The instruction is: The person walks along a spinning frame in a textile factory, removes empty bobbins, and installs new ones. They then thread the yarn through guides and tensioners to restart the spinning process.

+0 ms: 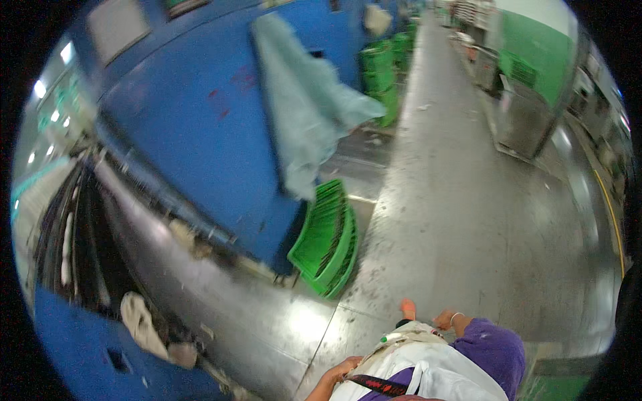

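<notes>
While the person stands on the grey concrete floor [468, 220] of a factory aisle, both hands hang low by the body and hold nothing. Left hand [338, 371] sits at the lower edge beside the white apron [435, 374], fingers curled loosely against the hip; too blurred to tell how tight. Right hand [445, 319] with a thin bracelet at the wrist is just in front of the purple sleeve [495, 347], fingers half folded, empty as far as the picture shows. A small pale bundle [411, 332] with a green cap or pen tip sits at the apron's top, between the two hands; cannot tell if either hand touches it.

Nearest thing to the hands is the stack of green crates [328, 244], tipped on edge and leaning against the blue machine [194, 120], likely parked there to keep the aisle free. A pale teal cloth [301, 113] hangs draped over the machine's side, above the crates, apart from them. More green crates [384, 70] stand stacked upright farther down the aisle by the same machine. A shiny metal chute or conveyor [154, 247] runs along the left, with a beige rag [140, 324] lying on it. A steel cabinet [525, 117] stands across the aisle at the right.
</notes>
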### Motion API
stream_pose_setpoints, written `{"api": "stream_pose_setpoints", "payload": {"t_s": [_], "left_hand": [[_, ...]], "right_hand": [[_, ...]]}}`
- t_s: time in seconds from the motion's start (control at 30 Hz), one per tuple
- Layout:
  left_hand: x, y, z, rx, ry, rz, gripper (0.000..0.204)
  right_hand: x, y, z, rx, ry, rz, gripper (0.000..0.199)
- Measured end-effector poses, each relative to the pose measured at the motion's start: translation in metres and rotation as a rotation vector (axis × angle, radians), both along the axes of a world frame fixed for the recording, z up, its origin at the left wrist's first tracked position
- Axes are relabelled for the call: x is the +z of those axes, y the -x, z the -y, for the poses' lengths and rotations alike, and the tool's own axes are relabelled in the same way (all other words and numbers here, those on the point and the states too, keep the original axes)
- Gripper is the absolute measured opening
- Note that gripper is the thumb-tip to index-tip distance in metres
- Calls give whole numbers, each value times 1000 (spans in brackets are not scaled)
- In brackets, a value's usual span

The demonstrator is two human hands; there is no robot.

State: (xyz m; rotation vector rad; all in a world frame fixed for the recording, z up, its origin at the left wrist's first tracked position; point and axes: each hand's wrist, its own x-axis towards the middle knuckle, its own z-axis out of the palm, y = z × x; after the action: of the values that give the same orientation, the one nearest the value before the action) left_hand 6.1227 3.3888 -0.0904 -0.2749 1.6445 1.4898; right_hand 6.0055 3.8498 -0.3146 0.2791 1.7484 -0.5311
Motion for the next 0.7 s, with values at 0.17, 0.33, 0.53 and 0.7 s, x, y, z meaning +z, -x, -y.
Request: {"api": "stream_pose_setpoints", "payload": {"t_s": [0.17, 0.33, 0.53, 0.7], "left_hand": [[-28, 156, -86, -243, 205, -79, 36], [-80, 312, -198, 60, 304, -538, 38], [-169, 392, -208, -262, 552, -11, 35], [-188, 456, -190, -556, 738, 2, 22]], "right_hand": [[-8, 17, -91, 348, 344, -567, 35], [75, 124, -173, -257, -36, -696, 21], [328, 330, -258, -963, 618, -1631, 6], [473, 436, -355, -417, 1432, -2634, 54]]}}
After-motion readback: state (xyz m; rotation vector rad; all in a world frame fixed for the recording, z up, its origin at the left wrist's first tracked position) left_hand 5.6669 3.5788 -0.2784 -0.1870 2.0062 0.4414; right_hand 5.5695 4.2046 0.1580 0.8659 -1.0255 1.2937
